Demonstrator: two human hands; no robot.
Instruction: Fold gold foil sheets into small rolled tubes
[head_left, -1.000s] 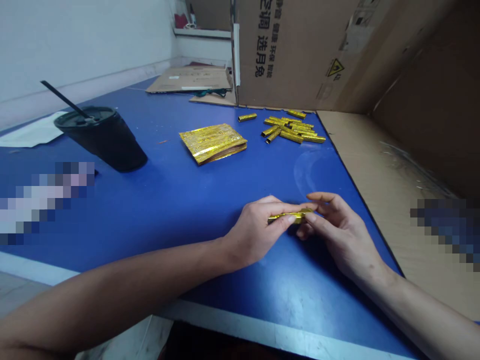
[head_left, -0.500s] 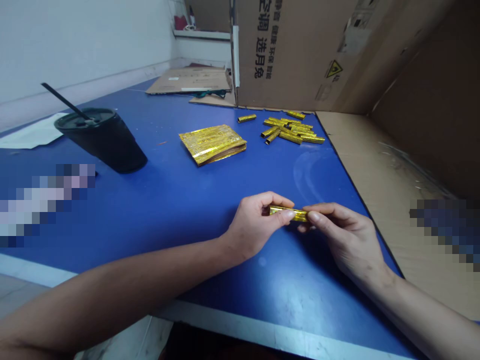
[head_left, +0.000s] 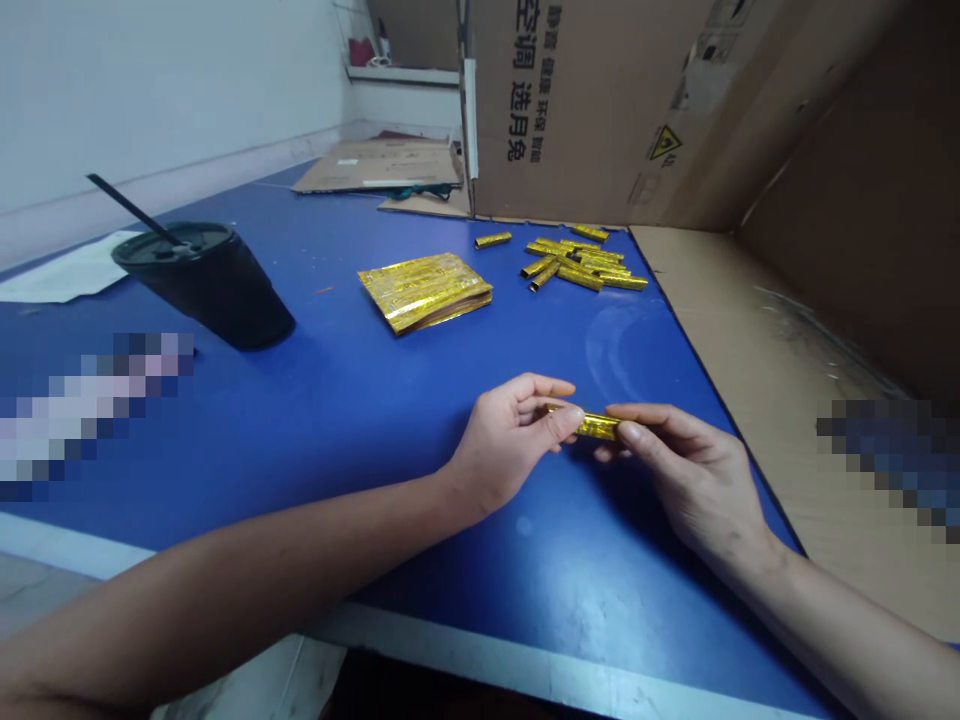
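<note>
Your left hand [head_left: 502, 450] has its thumb laid over the left part of a narrow gold foil piece [head_left: 598, 427], with fingers behind it and the index finger lifted clear, while your right hand [head_left: 697, 475] pinches the other end between thumb and index finger. Both hands are thus clamped on the same piece, which lies level between them, seemingly just above the blue table [head_left: 360, 420] on the near side. To work it well, let the right pinch act as the anchor and press along the length with the left thumb, using light, even force; the foil looks thin and would probably crease or crush under a hard squeeze. Hold the two ends in line, since a twist could skew the edges. Whether the far edge sits flush cannot be told, as your fingers hide it, so tilt the piece to check. Beyond, the stack of gold foil sheets [head_left: 424, 288] sits near the middle, and a loose pile of similar pieces [head_left: 580, 278] lies to its right, well apart from your hands.
</note>
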